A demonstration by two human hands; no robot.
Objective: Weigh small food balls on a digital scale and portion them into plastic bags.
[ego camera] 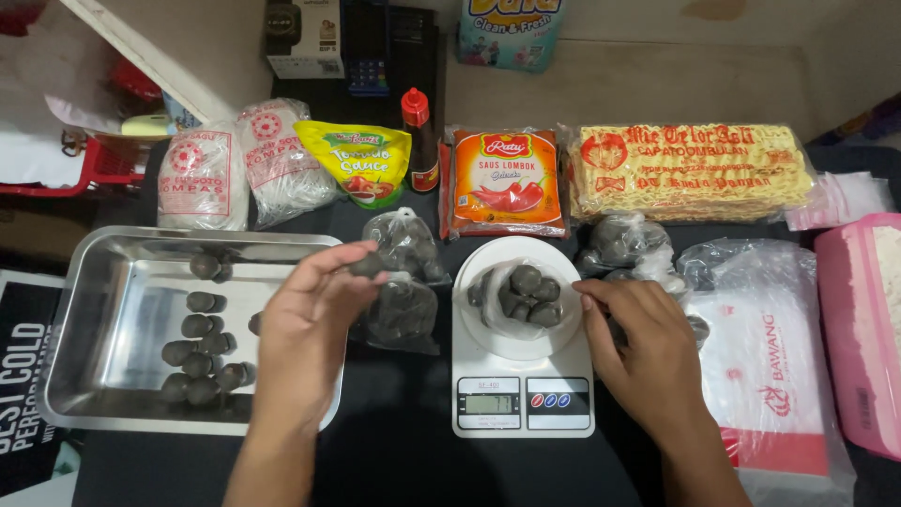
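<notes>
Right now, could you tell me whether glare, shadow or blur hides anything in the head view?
In the head view, the metal tray mirrors the dark balls in soft reflections; the plastic bag on the scale gleams faintly over its balls; the left hand, with one ball in its grip, looks slightly soft; the right hand is sharp; the corners fall dim.

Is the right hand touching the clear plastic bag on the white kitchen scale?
Touching. The head view shows the right hand's fingertips pinching the clear plastic bag's edge on the white kitchen scale.
</notes>
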